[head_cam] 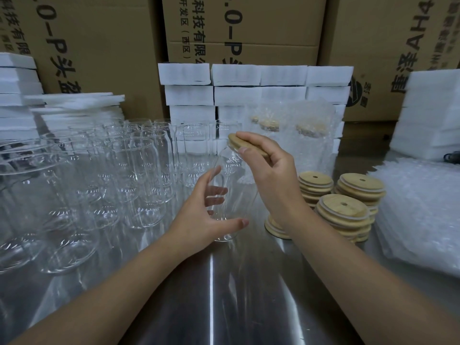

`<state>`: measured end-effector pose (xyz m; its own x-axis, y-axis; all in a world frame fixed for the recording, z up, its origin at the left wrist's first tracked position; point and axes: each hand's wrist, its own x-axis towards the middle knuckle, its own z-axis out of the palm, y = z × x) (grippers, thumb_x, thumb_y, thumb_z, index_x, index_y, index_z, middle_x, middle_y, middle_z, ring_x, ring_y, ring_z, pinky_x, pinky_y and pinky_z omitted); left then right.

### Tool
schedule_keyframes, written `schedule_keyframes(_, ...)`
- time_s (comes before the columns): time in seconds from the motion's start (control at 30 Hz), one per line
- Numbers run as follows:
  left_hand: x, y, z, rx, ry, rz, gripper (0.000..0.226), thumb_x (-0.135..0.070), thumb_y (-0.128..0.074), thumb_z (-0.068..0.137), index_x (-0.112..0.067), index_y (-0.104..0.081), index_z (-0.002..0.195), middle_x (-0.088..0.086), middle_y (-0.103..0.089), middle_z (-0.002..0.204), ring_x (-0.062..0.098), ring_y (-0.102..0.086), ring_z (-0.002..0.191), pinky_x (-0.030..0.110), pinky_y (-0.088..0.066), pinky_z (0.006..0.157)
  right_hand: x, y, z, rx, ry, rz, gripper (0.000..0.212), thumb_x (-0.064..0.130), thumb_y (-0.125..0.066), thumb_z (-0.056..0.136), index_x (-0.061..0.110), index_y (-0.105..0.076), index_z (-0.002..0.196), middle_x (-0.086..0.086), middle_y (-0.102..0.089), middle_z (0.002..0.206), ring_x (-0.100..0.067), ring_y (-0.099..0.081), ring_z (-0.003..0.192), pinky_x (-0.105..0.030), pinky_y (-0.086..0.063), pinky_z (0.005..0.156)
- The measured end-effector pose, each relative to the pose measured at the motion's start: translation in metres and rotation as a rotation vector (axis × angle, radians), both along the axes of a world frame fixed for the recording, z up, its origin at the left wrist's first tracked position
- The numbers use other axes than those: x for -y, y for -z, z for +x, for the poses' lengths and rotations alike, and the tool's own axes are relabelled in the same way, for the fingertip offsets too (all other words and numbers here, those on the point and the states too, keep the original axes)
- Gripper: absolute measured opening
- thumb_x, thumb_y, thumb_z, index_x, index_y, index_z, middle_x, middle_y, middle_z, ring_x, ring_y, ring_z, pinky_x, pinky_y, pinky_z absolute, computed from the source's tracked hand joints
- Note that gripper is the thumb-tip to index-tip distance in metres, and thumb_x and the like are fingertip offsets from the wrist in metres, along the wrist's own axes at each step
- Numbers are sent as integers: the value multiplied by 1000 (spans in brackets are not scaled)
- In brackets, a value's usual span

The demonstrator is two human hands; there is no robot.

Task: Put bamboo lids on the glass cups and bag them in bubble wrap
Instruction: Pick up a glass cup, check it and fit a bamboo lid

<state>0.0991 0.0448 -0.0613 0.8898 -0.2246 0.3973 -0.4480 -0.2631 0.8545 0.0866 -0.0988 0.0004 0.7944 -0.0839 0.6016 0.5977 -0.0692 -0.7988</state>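
While left hand (196, 220) fingers wrap the clear glass cup (237, 188), right hand (268, 168) fingers clamp a tilted bamboo lid (235, 141) atop.

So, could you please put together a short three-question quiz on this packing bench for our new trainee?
1. True or false: the right hand holds a bamboo lid at the mouth of the glass cup.
2. Pick one: the spare lid stacks stand A) to the left of that cup, B) to the right of it, C) inside it.
3. Fill the gap: the left hand has its fingers and thumb round the ____.

Key: 1 true; 2 B; 3 glass cup.
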Motion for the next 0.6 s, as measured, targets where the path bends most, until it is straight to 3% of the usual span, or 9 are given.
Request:
schedule_keyframes(0.13,-1,0,0,-1,10,-4,106,-57,-83,40,-61,-28,131,-20,-56,118,-13,-56,103,5,-46,71,0,2,0,15,10,-5,23,37,-61,77,37,-67,99,0,-63,122,-9,-61,113,-33,-48,100)
schedule_keyframes(0.3,0,0,-1,-1,5,5,103,-58,-83,40,-64,-28,128,-20,-56,117,-14,-55,103,10,-46,73,1,1,1,17,8,-5,19,37,-62,76,36,-69,94,1,-66,116,-7,-63,106,-27,-50,94)
schedule_keyframes(0.47,0,0,-1,-5,11,-1,106,-56,-83,41,-58,-29,133,-20,-55,118,-15,-55,103,11,-45,75,1,1,2,19,17,-31,21,37,-60,76,35,-69,95,2,-66,116,-9,-62,108,-33,-50,98)
schedule_keyframes(0.6,0,0,-1,-13,11,-8,99,-54,-83,40,-69,-30,122,-19,-57,118,-12,-56,105,15,-45,78,-1,5,1,50,66,-35,20,35,-59,78,38,-66,96,3,-64,115,-8,-62,107,-34,-51,96)
